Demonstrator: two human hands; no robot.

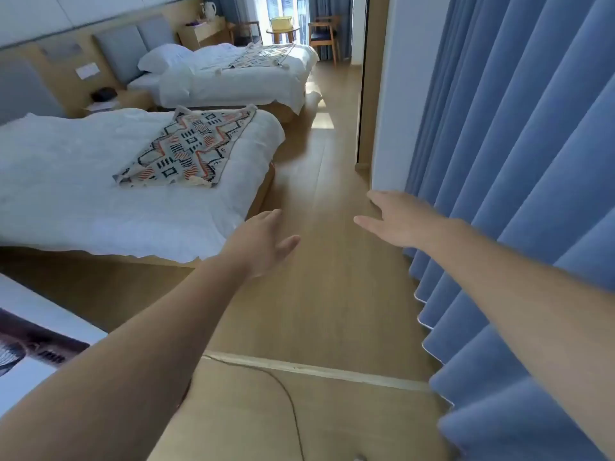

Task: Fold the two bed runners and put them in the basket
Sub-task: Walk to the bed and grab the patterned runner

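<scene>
Blue pleated curtain hangs beside the pale wood floor, close to the right hand. The left hand hovers off the near bed's foot corner. Both hands' fingers are straight and released, grasping nothing. The woven, zigzag-patterned near bed runner lies flat by that bed's foot edge. The far bed runner lies at the far bed's foot end. Beyond, a yellow basket sits on a round tabletop.

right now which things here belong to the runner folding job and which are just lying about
For the job: near-bed runner, far-bed runner, yellow basket at the far end, left hand and right hand, both empty.
Lying about: pillow, kettle, wooden chair, blue curtain.
</scene>
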